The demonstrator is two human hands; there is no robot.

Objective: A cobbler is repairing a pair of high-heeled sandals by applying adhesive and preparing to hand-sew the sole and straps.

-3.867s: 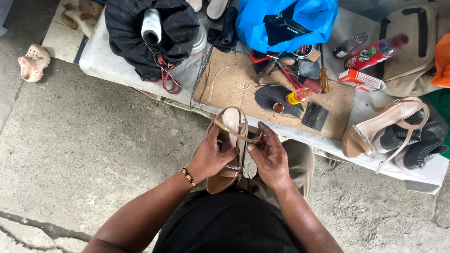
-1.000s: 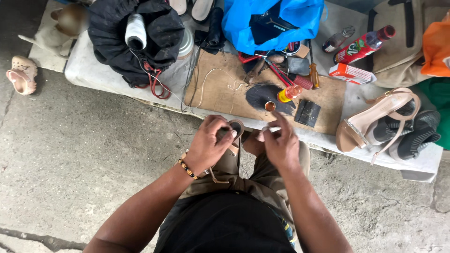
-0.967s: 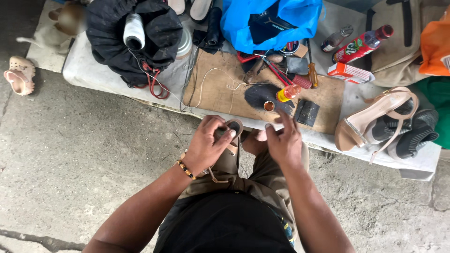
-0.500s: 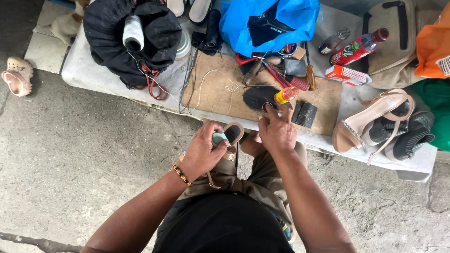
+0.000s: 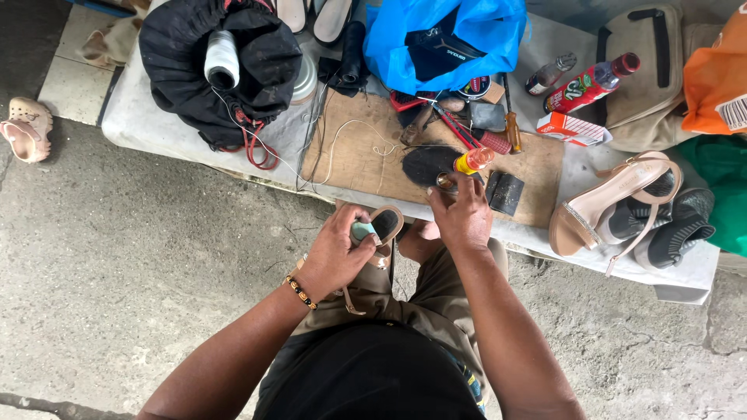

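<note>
My left hand is shut on a tan strappy sandal, held over my lap with its heel end up; a small pale green piece sits under my thumb. My right hand reaches forward onto the near edge of a wooden board. Its fingertips rest by the lower end of a small yellow glue bottle with an orange cap and a small round brown cap. The fingers are not closed around either. A black sole piece lies just beyond.
The low bench carries a black bag with a white thread spool, a blue plastic bag, tools, a red bottle, a small box, a second tan heeled sandal and black shoes. A pink sandal lies on the concrete.
My right hand has let go of the sandal and reached forward to the board by the glue bottle. My left hand has drawn the sandal lower, now gripping it alone.
</note>
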